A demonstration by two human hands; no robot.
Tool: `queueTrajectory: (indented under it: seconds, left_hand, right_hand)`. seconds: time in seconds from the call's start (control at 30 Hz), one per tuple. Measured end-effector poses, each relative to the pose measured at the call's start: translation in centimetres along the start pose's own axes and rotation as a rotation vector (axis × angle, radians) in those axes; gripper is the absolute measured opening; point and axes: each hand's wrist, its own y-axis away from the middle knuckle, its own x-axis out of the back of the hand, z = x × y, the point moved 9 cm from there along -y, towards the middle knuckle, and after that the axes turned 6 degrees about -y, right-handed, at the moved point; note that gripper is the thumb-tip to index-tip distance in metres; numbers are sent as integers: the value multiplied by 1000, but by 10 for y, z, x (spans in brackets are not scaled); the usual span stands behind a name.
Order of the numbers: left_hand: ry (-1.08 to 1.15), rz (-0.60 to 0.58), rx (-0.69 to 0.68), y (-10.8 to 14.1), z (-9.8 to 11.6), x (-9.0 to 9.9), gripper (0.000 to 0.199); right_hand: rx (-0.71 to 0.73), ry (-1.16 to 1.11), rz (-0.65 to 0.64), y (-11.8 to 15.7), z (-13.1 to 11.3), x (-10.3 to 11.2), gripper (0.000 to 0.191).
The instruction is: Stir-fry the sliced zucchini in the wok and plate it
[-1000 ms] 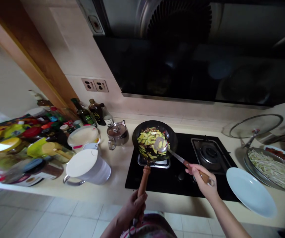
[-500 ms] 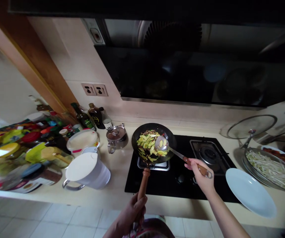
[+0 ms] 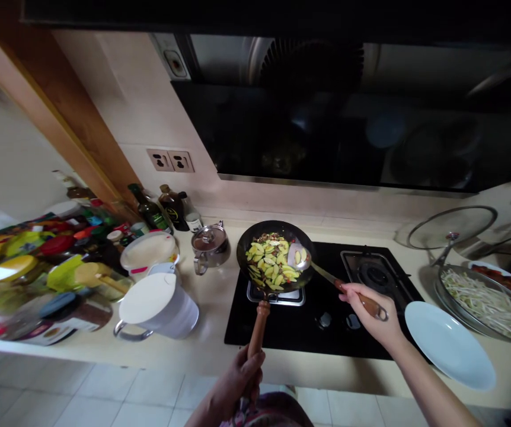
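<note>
A dark wok (image 3: 245, 261) rests on the left burner of the black gas hob (image 3: 255, 332). Sliced yellow-green vegetables (image 3: 268, 258) with small brown and red bits lie in it. My left hand (image 3: 240, 379) is closed around the wok's wooden handle (image 3: 259, 332). In my right hand (image 3: 373, 314), the fingers wrap the wooden grip of a metal spatula (image 3: 297, 255). Its broad head lies inside the wok at the right side, among the slices, with a few slices on it.
Right of the hob are a pale oval plate (image 3: 449, 344), bean sprouts (image 3: 486, 302) in a bowl and a glass lid (image 3: 451, 228). To the left stand a white pitcher (image 3: 157, 305), a steel pot (image 3: 211, 246), bottles (image 3: 149, 207) and several jars. A range hood (image 3: 326, 148) hangs above.
My right hand and the spatula have moved right; the spatula's head now lies nearer the wok's right side. Some slices have shifted. My left hand keeps its hold on the handle.
</note>
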Motion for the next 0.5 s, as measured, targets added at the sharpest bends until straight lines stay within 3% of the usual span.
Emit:
queueTrajectory:
  seconds: [0.1, 0.23, 0.33, 0.5]
  left_hand:
    - [-2, 4, 12, 0, -1, 1, 53]
    - [3, -6, 8, 0, -2, 1, 50]
    - [-5, -3, -9, -2, -2, 2, 50]
    - [-26, 10, 5, -2, 0, 4, 56]
  right_hand:
    - [-31, -18, 2, -1, 0, -7, 18]
    - [11, -47, 104, -3, 14, -34, 19]
    - [32, -62, 175, -2, 22, -40, 20]
    - [-112, -142, 127, 8, 26, -48, 20]
